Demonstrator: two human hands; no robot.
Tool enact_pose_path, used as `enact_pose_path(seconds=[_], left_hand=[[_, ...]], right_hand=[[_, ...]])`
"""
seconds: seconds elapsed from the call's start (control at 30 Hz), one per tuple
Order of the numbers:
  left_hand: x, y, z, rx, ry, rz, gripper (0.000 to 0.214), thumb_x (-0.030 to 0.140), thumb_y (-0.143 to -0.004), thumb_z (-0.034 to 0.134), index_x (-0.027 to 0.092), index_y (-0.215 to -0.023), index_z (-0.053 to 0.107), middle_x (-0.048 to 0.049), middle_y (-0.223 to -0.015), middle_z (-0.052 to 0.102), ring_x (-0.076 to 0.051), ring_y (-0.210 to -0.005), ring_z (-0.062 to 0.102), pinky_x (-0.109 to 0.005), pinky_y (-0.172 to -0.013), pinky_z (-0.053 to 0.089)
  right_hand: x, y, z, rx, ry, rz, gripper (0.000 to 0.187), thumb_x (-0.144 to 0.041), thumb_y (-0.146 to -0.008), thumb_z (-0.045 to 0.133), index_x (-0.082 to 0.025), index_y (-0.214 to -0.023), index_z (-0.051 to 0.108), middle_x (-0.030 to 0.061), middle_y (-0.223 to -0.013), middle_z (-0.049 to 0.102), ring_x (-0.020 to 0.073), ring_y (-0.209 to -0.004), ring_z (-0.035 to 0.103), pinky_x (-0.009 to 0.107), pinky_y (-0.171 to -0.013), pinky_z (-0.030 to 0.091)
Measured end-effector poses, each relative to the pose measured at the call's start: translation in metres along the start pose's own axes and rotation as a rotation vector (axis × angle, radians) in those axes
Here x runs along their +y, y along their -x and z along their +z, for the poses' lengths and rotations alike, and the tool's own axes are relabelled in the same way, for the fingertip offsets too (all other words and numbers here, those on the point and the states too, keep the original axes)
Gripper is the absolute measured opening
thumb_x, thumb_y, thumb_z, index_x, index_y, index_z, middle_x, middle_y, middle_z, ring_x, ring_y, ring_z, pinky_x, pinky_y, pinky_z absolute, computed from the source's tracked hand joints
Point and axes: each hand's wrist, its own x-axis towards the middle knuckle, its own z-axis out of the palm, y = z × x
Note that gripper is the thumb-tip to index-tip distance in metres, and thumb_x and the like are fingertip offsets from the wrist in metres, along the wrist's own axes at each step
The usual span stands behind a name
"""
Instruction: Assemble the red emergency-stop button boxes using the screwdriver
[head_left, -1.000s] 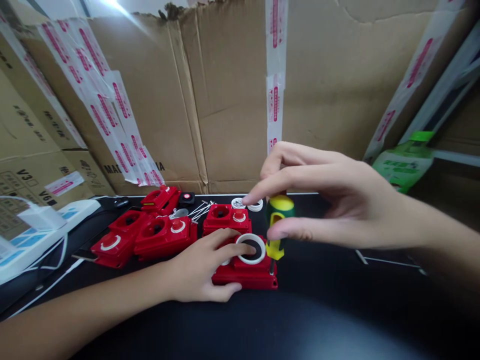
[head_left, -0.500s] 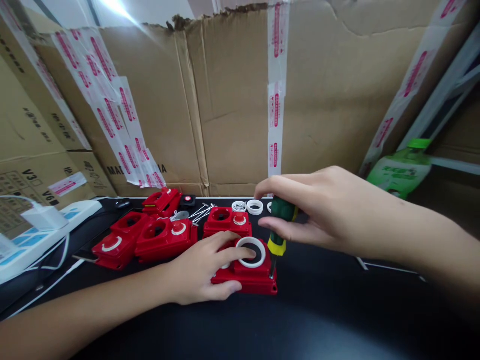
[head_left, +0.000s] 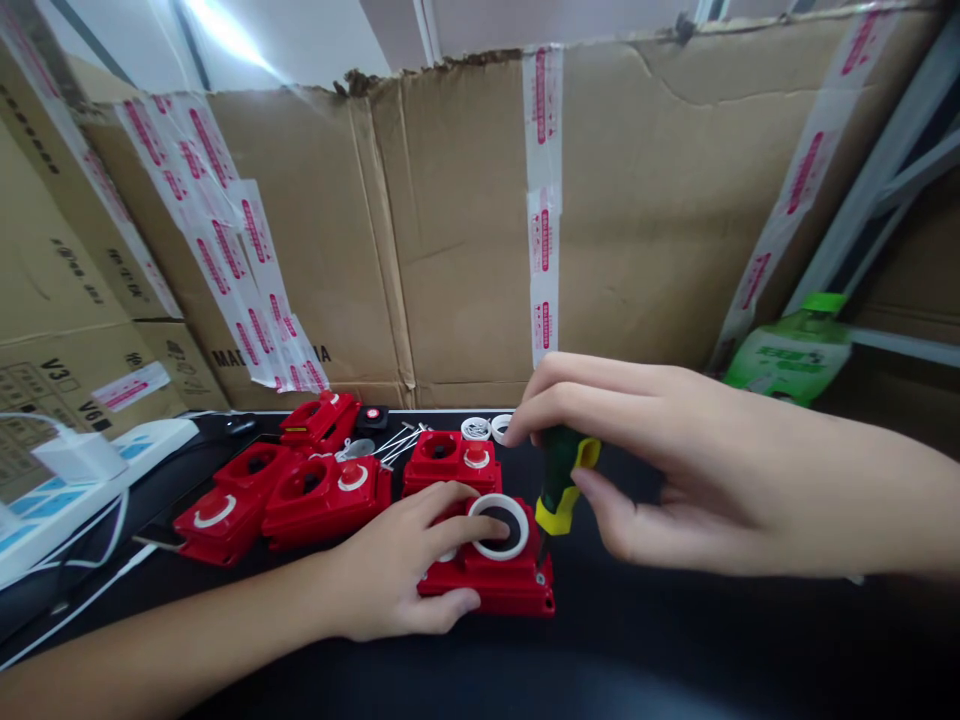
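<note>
cardboard walls the dark bench [head_left: 675, 640]; your left hand [head_left: 405, 570] pins the red housing [head_left: 495, 580], right hand [head_left: 637, 460] closed around the screwdriver [head_left: 559, 480], driving its near-right corner screw; keep it upright.

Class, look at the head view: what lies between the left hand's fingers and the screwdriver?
In the head view, a white ring on the red housing lies between the left hand and the screwdriver.
</note>
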Motion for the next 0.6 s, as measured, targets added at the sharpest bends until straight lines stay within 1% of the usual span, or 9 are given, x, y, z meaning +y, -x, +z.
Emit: enact_pose_path(seconds=[0.07,0.13,0.27,0.33,0.4,0.5,0.6], left_hand=[[-0.001,0.000,0.000,-0.004,-0.005,-0.002,0.062,0.034,-0.095,0.077,0.032,-0.153,0.053,-0.0125,-0.150,0.058,-0.034,-0.130,0.068,-0.053,-0.116,0.058],[-0.001,0.000,0.001,0.002,-0.006,0.006,0.064,0.034,-0.095,0.078,0.033,-0.153,0.052,-0.0130,-0.151,0.057,-0.035,-0.132,0.067,-0.054,-0.117,0.058],[-0.001,0.001,0.002,0.040,0.000,0.032,0.063,0.033,-0.096,0.079,0.033,-0.153,0.053,-0.0135,-0.153,0.056,-0.035,-0.134,0.066,-0.053,-0.118,0.057],[0.003,0.001,0.002,0.051,0.003,-0.005,0.061,0.031,-0.096,0.079,0.034,-0.152,0.056,-0.0128,-0.150,0.058,-0.034,-0.131,0.069,-0.050,-0.116,0.059],[0.008,0.000,0.001,0.052,0.018,-0.068,0.059,0.028,-0.094,0.081,0.033,-0.150,0.060,-0.0113,-0.145,0.060,-0.031,-0.124,0.072,-0.047,-0.113,0.061],[0.018,-0.004,-0.006,0.036,0.063,-0.132,0.054,0.025,-0.093,0.082,0.032,-0.144,0.066,-0.0079,-0.139,0.063,-0.027,-0.120,0.073,-0.040,-0.112,0.061],[0.024,-0.007,-0.015,-0.005,0.107,-0.165,0.051,0.025,-0.095,0.082,0.034,-0.144,0.067,-0.0053,-0.138,0.064,-0.025,-0.124,0.071,-0.036,-0.115,0.057]], right_hand=[[0.001,-0.001,-0.002,0.027,0.006,-0.017,0.036,-0.012,-0.093,0.066,-0.022,-0.128,0.069,0.0031,-0.103,0.068,0.0150,-0.076,0.063,0.030,-0.064,0.054],[0.003,-0.003,-0.004,0.056,0.012,-0.025,0.031,-0.011,-0.094,0.063,-0.020,-0.123,0.070,0.0025,-0.101,0.067,0.0137,-0.073,0.061,0.029,-0.064,0.053],[0.007,-0.005,-0.003,0.089,0.010,0.009,0.017,-0.011,-0.096,0.059,-0.020,-0.106,0.070,0.0006,-0.091,0.064,0.0131,-0.071,0.059,0.028,-0.063,0.049],[0.009,-0.005,0.000,0.085,0.015,0.025,0.010,-0.012,-0.098,0.062,-0.020,-0.100,0.068,0.0001,-0.090,0.063,0.0128,-0.071,0.058,0.028,-0.063,0.048],[0.010,-0.005,0.003,0.087,0.037,0.012,0.005,-0.017,-0.101,0.065,-0.020,-0.097,0.067,0.0001,-0.090,0.061,0.0123,-0.070,0.056,0.028,-0.063,0.046],[0.010,-0.005,0.007,0.109,0.097,-0.025,0.007,-0.020,-0.105,0.064,-0.019,-0.099,0.067,0.0011,-0.092,0.059,0.0123,-0.070,0.054,0.028,-0.063,0.043],[0.010,-0.006,0.011,0.150,0.128,-0.050,0.007,-0.015,-0.104,0.062,-0.017,-0.099,0.067,0.0013,-0.093,0.057,0.0116,-0.072,0.052,0.027,-0.064,0.042]])
